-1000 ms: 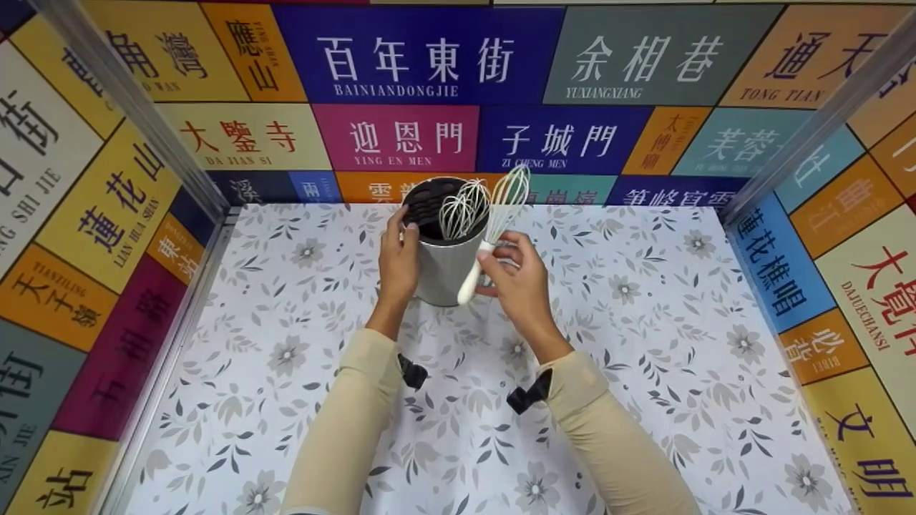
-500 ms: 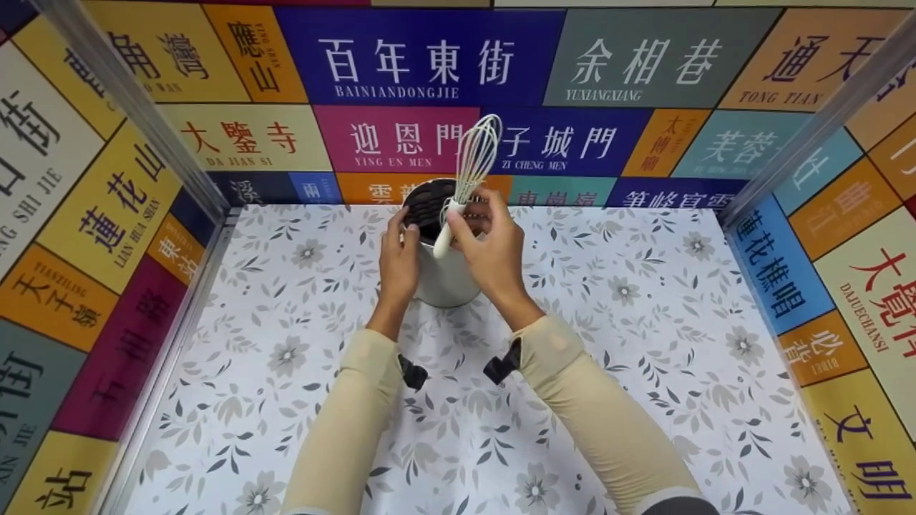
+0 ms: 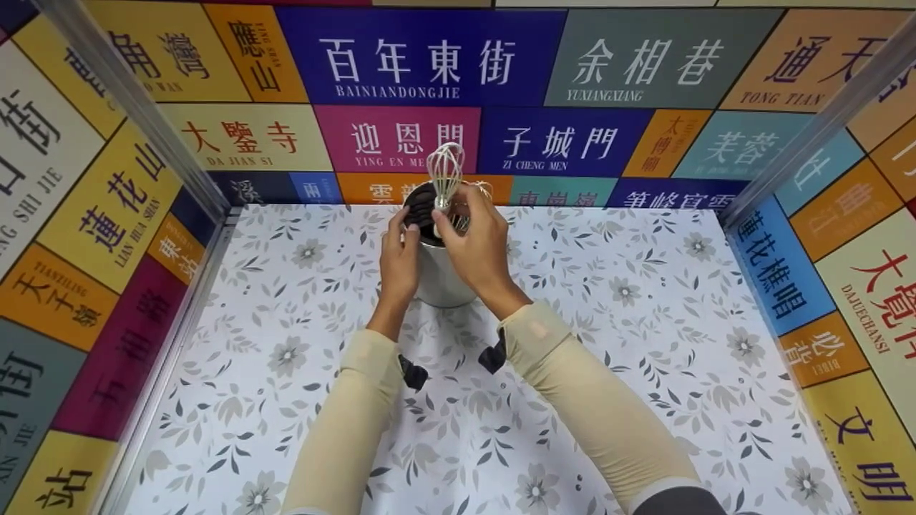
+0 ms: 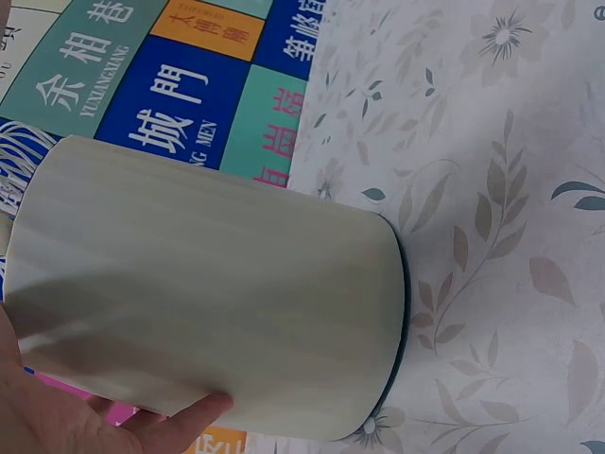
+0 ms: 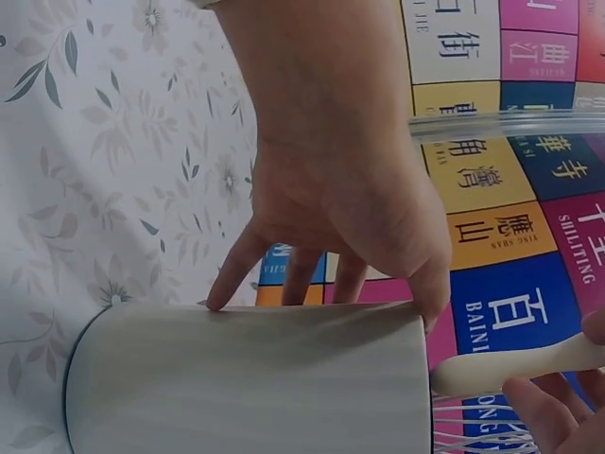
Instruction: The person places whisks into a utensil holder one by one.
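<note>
A grey cylindrical utensil holder (image 3: 445,282) with a black slotted inside stands at the back of the table. My left hand (image 3: 398,261) grips its left side, thumb by the rim and the other fingers spread along the wall. Above the opening, my right hand (image 3: 478,243) pinches a whisk (image 3: 445,166) near the top of its pale handle, wire end up. The right wrist view shows the tip of that handle (image 5: 515,367) at the holder's rim. Wires of another whisk (image 3: 486,189) show behind my right hand, mostly hidden.
The table (image 3: 615,343) has a white cloth with grey flowers and leaves. A colourful lettered panel (image 3: 401,57) rises right behind the holder, and similar panels stand at left and right. Clear strips (image 3: 150,114) run along the corners.
My right hand has carried the whisk left from beside the holder, up over its rim, then slightly lower, turning it nearly upright. My left hand has stayed on the holder.
</note>
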